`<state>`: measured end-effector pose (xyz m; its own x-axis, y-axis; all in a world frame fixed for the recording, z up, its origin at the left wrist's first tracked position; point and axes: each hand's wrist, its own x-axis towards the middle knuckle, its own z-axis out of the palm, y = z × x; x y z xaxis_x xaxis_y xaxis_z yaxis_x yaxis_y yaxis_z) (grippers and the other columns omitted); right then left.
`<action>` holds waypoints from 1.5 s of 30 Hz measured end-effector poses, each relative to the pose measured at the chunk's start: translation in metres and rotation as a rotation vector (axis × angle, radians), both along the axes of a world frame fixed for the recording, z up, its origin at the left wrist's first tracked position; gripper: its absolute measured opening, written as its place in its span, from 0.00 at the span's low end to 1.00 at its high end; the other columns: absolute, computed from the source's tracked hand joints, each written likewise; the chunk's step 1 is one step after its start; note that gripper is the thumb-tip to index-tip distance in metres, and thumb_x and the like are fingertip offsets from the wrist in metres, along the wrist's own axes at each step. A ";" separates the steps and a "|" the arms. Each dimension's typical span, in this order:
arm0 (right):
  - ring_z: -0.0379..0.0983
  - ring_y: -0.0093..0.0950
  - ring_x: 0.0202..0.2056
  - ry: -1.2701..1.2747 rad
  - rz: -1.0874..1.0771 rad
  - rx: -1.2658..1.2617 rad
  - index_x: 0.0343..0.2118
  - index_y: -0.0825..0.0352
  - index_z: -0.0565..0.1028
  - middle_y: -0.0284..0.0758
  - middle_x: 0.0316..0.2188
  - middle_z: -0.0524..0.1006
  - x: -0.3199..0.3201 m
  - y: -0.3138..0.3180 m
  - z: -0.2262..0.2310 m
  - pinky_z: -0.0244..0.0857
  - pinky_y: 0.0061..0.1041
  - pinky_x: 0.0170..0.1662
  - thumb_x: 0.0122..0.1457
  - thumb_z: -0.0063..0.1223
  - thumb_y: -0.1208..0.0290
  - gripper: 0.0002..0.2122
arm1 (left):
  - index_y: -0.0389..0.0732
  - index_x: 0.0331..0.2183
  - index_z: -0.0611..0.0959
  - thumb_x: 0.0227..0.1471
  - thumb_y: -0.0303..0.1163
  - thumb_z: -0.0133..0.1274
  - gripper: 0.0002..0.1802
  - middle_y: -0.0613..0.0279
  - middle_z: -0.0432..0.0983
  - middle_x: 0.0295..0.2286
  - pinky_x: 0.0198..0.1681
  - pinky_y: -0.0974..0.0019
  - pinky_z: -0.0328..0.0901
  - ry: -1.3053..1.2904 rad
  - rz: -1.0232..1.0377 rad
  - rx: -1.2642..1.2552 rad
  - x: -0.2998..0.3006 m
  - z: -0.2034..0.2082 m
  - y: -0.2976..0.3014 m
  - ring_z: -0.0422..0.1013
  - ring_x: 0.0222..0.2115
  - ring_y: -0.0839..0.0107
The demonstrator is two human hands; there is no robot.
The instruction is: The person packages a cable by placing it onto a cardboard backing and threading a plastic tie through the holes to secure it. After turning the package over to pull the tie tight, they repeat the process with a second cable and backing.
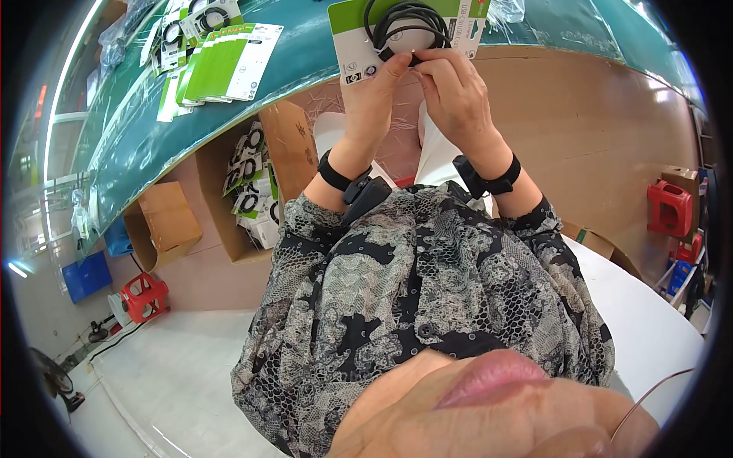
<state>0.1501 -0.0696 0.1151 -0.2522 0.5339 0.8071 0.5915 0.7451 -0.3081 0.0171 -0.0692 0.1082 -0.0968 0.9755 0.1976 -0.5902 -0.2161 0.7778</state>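
A coiled black cable [427, 17] lies against a green and white backing card [348, 38] at the table's near edge. My left hand [372, 95] is closed on the card's lower part, thumb pressed by the bottom of the coil. My right hand [458, 88] meets it there, thumb and forefinger pinched together at the coil's lower edge. A tiny pale tip shows between the two hands; what the right fingers pinch is too small to name. Both wrists wear black straps.
On the green-covered table [305, 46], a fanned stack of cards [229, 65] lies at the left, with carded cables [210, 19] behind it. Below stands an open carton [286, 145] containing more carded cables [248, 198]. Red plastic stools [143, 298] stand at both sides.
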 end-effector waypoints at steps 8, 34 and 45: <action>0.72 0.36 0.34 -0.034 -0.033 0.054 0.30 0.68 0.73 0.36 0.34 0.75 0.002 0.000 -0.002 0.67 0.30 0.36 0.47 0.56 0.81 0.06 | 0.38 0.43 0.74 0.49 0.18 0.55 0.17 0.61 0.75 0.37 0.40 0.67 0.70 -0.091 -0.095 -0.083 -0.004 -0.001 0.005 0.73 0.36 0.71; 0.72 0.42 0.39 0.202 0.125 -0.016 0.31 0.71 0.75 0.41 0.35 0.74 0.021 -0.006 -0.021 0.70 0.36 0.41 0.39 0.61 0.75 0.13 | 0.29 0.37 0.80 0.46 0.28 0.58 0.15 0.45 0.76 0.37 0.42 0.63 0.70 0.834 0.301 0.991 -0.012 0.048 -0.007 0.75 0.39 0.56; 0.71 0.43 0.42 0.158 0.134 -0.082 0.36 0.70 0.76 0.41 0.38 0.73 0.027 -0.010 -0.018 0.67 0.39 0.45 0.42 0.61 0.71 0.16 | 0.30 0.36 0.81 0.42 0.26 0.61 0.16 0.46 0.75 0.39 0.42 0.66 0.71 0.879 0.315 0.926 -0.012 0.053 -0.011 0.75 0.40 0.58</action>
<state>0.1775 -0.0800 0.0970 -0.1994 0.5694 0.7975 0.4288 0.7825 -0.4515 0.0054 -0.0799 0.1612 0.2093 0.4049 0.8901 0.2077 -0.9079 0.3641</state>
